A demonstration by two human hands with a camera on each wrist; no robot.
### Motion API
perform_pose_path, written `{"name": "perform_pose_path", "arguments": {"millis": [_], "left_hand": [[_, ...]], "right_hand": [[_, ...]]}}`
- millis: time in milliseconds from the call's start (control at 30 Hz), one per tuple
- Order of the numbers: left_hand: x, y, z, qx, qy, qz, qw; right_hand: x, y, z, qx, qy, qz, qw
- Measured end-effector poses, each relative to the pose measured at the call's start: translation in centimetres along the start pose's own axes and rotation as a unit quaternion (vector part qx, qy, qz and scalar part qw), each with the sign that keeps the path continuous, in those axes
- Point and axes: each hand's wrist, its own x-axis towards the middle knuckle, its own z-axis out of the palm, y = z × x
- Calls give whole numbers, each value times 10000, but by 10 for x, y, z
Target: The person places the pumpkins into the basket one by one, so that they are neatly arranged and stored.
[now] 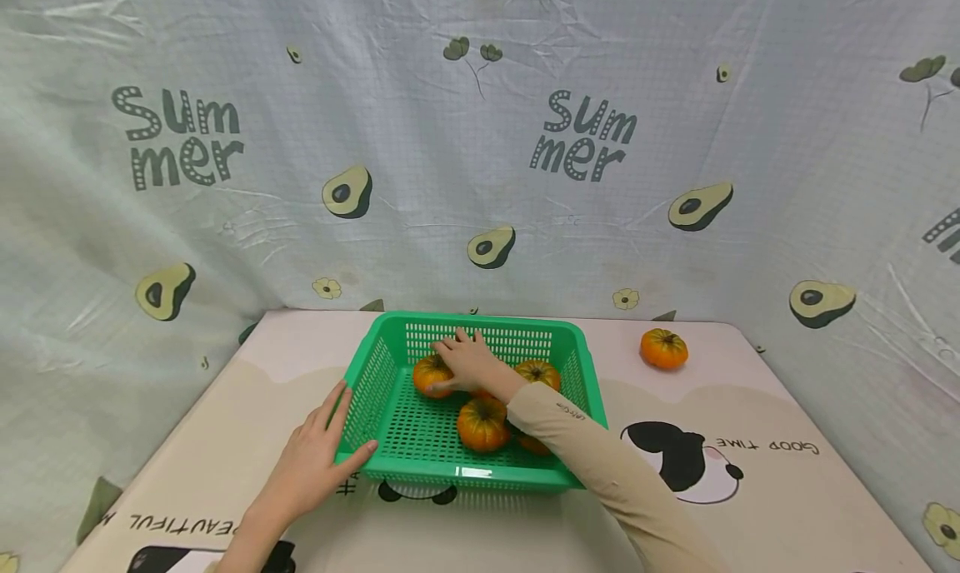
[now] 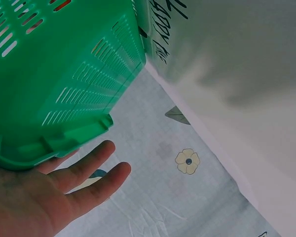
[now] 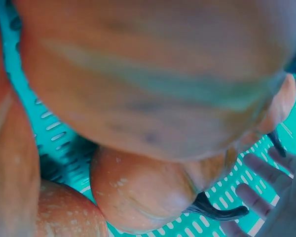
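A green plastic basket with slotted walls holds several small orange pumpkins with green streaks. My right hand reaches inside, over the back-left pumpkin, with its thumb at that pumpkin's front. In the right wrist view its fingers are spread and fairly straight beside the pumpkins; a pumpkin with a dark curved stem lies near them. My left hand is at the basket's left side, fingers extended along the rim, thumb by the front corner. My right forearm hides part of the pumpkins on the right.
One more pumpkin stands on the table to the right of the basket. The table wears a pale printed cover. A light cloth with avocado prints hangs behind the table and at both sides.
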Motion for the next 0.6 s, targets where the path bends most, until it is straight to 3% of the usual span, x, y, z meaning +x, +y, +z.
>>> {"name": "perform_pose_path", "arguments": {"millis": [333,600], "left_hand": [[1,0,1,-4,-51,-9,10000],[1,0,0,-14,-79,-19,10000]], "right_hand": [[-4,1,-8,-105,391,-183,9990],[-17,2,-33,12,506,-311,9982]]}}
